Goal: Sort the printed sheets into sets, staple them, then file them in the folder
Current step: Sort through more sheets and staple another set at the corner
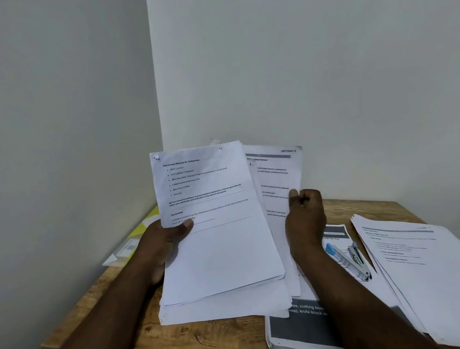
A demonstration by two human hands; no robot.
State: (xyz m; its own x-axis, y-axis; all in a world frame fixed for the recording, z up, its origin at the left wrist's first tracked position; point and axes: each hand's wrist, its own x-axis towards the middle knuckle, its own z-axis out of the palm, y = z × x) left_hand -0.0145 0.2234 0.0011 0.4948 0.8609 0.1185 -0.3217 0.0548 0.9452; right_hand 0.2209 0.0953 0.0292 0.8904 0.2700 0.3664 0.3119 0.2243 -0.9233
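Gripping one sheet (275, 176), right hand (305, 220) fingers (310, 196) curl tight; left hand (160, 247) clasps the stack (218, 257).

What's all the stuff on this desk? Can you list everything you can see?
held stack: one, white printed sheets, raised over the table's middle
pulled sheets: count unclear, white, just right of the held stack
loose pile: one, white printed, table's right side
stapler: one, blue and silver, lying on papers left of the loose pile
folder: one, yellow, table's back left
grey booklet: one, dark grey with white text, front edge
table: one, brown wood, in the wall corner
left grip: holds the held stack's left edge
right grip: pinches the pulled sheets
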